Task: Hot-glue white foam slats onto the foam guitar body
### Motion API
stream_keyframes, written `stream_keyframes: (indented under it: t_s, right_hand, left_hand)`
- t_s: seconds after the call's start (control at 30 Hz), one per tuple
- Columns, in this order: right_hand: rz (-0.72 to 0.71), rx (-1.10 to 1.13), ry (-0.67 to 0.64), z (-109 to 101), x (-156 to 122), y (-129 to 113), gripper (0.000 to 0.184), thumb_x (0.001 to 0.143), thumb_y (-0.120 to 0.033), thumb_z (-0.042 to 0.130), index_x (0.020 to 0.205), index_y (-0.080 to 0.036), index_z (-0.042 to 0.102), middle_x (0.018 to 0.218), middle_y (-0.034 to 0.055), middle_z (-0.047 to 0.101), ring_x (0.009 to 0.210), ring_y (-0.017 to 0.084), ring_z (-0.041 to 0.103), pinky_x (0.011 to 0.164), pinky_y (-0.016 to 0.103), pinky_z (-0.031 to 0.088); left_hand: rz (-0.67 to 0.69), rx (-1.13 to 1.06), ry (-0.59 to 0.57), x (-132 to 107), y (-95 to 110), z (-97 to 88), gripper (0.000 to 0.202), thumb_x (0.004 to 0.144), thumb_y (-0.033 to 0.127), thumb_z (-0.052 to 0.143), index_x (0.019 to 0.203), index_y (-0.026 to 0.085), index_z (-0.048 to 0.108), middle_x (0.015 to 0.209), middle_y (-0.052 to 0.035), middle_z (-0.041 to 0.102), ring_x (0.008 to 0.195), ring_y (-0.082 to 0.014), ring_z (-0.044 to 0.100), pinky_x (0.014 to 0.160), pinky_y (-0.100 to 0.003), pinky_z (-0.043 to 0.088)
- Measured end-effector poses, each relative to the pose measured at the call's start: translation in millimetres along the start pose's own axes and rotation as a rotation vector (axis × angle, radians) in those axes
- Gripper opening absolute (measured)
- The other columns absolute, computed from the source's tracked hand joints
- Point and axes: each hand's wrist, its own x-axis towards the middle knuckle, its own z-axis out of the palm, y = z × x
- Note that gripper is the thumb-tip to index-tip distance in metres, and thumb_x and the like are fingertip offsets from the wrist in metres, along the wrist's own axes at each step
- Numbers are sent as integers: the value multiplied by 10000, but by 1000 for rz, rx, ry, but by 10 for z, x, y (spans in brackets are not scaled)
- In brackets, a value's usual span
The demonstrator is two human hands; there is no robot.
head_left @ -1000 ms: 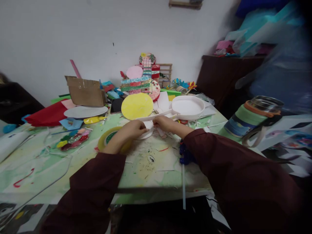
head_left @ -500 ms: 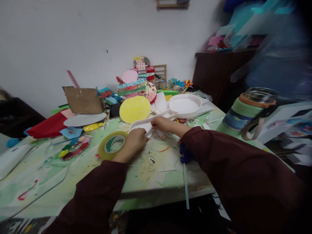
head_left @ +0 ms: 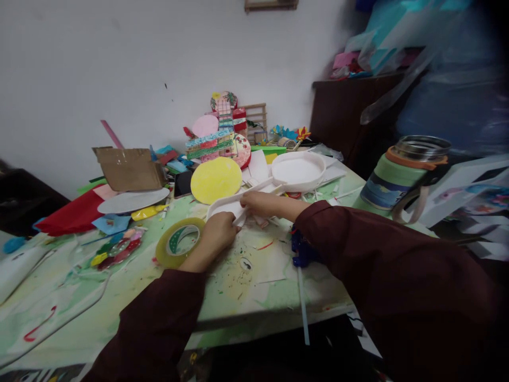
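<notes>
White tray (head_left: 298, 171) on table (head_left: 238, 302). Far lobe walled round, judged done; near lobe, at the hands, judged unfinished. Right hand (head_left: 256, 204) pinches its wall; left hand (head_left: 220, 231) at near edge, fingertips hidden, grip uncertain.

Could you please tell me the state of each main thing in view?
Left hand: fingers curled, grip unclear.
Right hand: fingers curled, grip unclear.
White piece: open-topped, both hands at it.
Flask: lid off.
Tape roll: lying flat.
Blue tool: partly hidden by right sleeve.
Yellow tube: lying on its side.
</notes>
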Motion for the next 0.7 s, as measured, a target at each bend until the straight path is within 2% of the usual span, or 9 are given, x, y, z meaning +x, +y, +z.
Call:
stream_keyframes:
  t_s: [0.1, 0.23, 0.37, 0.7]
  right_hand:
    - [-75, -15, -28, 34, -23, -56, 350, 711, -144, 630, 1060, -157, 652, 1064, 108, 648, 895, 205, 573, 708, 266, 381]
    - [-76, -25, -8, 152, 14, -44, 288, 751, -202, 641, 1036, -169, 666, 1063, 93, 648, 959, 217, 569, 767, 278, 376]
    - [-53, -15, -31, 211, 83, 1, 250, 752, -221, 664, 999, -181, 685, 1030, 75, 666, 943, 207, 574, 778, 275, 362]
    - [-62, 17, -42, 208, 112, 17, 224, 724, -195, 674, 942, -163, 711, 944, 71, 685, 885, 200, 582, 762, 273, 358]
  left_hand:
    - [3, -28, -23, -4, 4, -9, 249, 813, 329, 554, 937, 155, 683, 961, -132, 700, 875, -252, 634, 683, -304, 420]
    - [1, -20, -18, 5, 11, -4, 256, 819, 327, 557, 953, 145, 677, 985, -137, 693, 913, -251, 627, 711, -296, 425]
    - [6, -35, -34, 33, 3, 17, 250, 820, 310, 560, 967, 148, 681, 979, -134, 688, 923, -252, 623, 738, -309, 436]
    - [-5, -44, -29, 38, 5, 29, 255, 838, 314, 527, 939, 144, 688, 948, -137, 688, 882, -248, 619, 720, -321, 435]
